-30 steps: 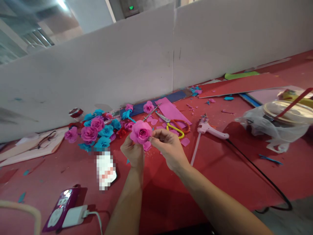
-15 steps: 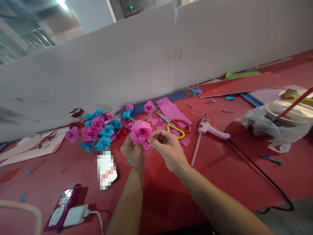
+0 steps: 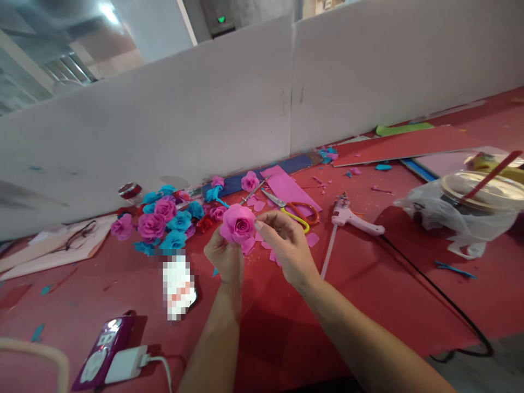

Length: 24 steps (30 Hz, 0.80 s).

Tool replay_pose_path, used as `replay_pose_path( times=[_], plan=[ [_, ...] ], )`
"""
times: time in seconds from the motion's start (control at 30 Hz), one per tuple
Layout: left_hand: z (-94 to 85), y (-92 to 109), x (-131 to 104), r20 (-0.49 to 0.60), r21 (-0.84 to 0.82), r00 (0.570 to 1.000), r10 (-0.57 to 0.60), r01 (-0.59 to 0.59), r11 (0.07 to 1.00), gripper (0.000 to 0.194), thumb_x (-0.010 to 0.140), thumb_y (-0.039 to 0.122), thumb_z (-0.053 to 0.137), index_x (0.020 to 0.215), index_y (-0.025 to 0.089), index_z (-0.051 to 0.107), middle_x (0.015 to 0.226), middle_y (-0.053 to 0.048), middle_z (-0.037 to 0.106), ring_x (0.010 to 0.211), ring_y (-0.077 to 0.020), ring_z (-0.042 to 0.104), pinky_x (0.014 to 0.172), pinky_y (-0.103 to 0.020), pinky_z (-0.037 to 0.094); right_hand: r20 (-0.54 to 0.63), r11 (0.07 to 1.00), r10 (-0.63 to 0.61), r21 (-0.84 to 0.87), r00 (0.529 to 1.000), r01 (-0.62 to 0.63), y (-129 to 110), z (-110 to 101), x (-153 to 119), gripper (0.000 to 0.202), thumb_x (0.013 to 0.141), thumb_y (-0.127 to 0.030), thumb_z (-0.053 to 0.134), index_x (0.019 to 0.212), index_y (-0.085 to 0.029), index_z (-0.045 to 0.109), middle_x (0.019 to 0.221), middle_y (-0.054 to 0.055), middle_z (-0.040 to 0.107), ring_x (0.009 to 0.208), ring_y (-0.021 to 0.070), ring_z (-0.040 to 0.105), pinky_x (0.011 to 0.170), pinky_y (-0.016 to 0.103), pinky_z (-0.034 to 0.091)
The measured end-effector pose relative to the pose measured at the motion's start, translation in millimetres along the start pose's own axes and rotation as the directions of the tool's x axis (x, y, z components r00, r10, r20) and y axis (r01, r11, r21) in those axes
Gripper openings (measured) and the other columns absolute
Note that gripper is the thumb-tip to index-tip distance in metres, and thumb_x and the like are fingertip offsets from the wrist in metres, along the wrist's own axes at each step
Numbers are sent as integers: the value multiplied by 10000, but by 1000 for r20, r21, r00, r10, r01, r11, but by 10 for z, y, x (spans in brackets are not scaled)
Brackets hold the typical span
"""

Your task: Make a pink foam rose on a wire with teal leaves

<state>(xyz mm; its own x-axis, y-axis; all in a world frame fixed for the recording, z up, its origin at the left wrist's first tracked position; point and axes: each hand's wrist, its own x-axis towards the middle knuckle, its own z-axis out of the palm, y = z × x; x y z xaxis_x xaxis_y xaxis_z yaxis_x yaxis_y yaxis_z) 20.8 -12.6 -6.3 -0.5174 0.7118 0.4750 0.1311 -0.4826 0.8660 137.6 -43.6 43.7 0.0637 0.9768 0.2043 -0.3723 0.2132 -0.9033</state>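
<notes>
A pink paper rose (image 3: 238,224) faces me above the red table, its petals layered round a tight spiral centre. My left hand (image 3: 225,254) is closed beneath it and holds it from below; the part inside that fist is hidden. At the rose's right edge, my right hand (image 3: 286,240) has thumb and curled forefinger on an outer petal. Behind the hands lie scissors (image 3: 292,210) with yellow and orange handles and a pink paper sheet (image 3: 289,188). Loose pink petals (image 3: 313,240) are scattered around them.
Pink, blue and red paper roses (image 3: 164,221) cluster at left, behind a blurred-out phone (image 3: 178,286). A purple power strip (image 3: 106,349) holds a white charger (image 3: 126,364). At right lie a corded glue gun (image 3: 360,221) and a bagged lidded bowl (image 3: 466,194). Glasses (image 3: 76,237) rest on papers.
My right thumb and forefinger have slid up along the rose's right edge. The rose has shifted slightly right and down in view; my left hand keeps its hold.
</notes>
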Motion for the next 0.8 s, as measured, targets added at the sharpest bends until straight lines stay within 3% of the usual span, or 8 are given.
replay_pose_path(
  times=[0.47, 0.7, 0.8],
  plan=[
    [3, -7, 10, 65, 13, 998, -17, 16, 1000, 137, 668, 309, 726, 708, 180, 702, 631, 24, 643, 604, -139, 582, 609, -278, 501, 5, 978, 147, 150, 989, -147, 38, 19, 35, 188, 773, -337, 642, 660, -192, 605, 591, -54, 477, 535, 80, 371, 550, 246, 300],
    [5, -24, 5, 111, -55, 993, -27, 33, 998, 171, 659, 293, 753, 788, 183, 734, 716, 6, 696, 651, -146, 604, 662, -294, 516, -27, 997, 32, 67, 999, -30, 23, 9, 34, 130, 797, -316, 636, 734, -202, 629, 679, -32, 551, 611, 97, 446, 585, 244, 336],
    [5, -38, 7, 108, -40, 994, -12, 16, 999, 143, 658, 266, 746, 780, 193, 739, 715, 13, 697, 649, -142, 600, 663, -288, 511, -46, 996, 50, 77, 998, -47, 19, 23, 50, 149, 783, -324, 648, 705, -198, 623, 675, -29, 556, 617, 101, 454, 595, 244, 350]
  ],
)
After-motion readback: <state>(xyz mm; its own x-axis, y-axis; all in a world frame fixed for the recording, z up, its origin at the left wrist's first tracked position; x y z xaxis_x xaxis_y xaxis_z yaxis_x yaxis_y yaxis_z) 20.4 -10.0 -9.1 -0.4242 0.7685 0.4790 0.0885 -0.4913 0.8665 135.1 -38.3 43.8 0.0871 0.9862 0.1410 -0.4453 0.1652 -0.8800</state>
